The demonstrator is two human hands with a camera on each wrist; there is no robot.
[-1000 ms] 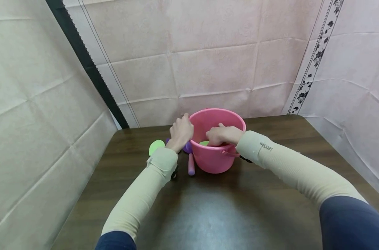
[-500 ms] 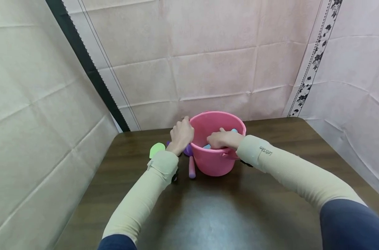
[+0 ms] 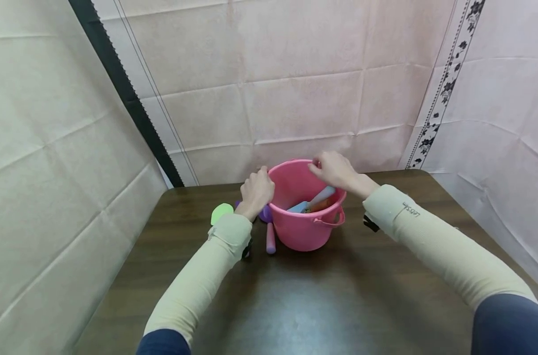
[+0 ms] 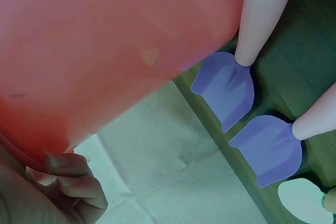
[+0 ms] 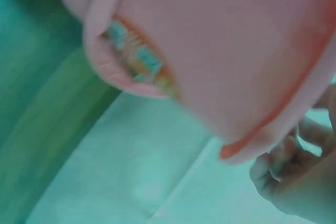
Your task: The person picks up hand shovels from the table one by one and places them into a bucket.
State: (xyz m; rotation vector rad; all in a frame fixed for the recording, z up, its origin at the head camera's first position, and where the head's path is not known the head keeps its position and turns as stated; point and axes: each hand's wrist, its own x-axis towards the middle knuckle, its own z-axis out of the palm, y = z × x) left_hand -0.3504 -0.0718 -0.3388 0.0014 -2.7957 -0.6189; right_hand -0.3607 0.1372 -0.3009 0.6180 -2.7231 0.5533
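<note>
A pink bucket point(image 3: 302, 231) stands near the table's back edge, tilted slightly in the head view. My left hand point(image 3: 256, 192) grips its left rim, also seen as the left hand point(image 4: 63, 192) in the left wrist view. Above the far right rim is my right hand point(image 3: 337, 170), fingers loosely bent, holding nothing that shows. Blurred in the right wrist view, the right hand point(image 5: 299, 171) is beside the rim; whether it touches is unclear. Inside the bucket lies a toy shovel with a blue blade point(image 3: 299, 207) and pale blue handle, over something orange point(image 3: 319, 205).
Left of the bucket lie a purple toy shovel point(image 4: 231, 90) with a pink handle, a second purple shovel point(image 4: 270, 150) and a pale green shovel point(image 4: 304, 200). The dark wooden table point(image 3: 291, 305) ends at a cloth-covered wall point(image 3: 304, 108).
My right hand was down inside the bucket, first by something green, then by the blue shovel. It has risen out, up and to the right. The left hand stays on the rim.
</note>
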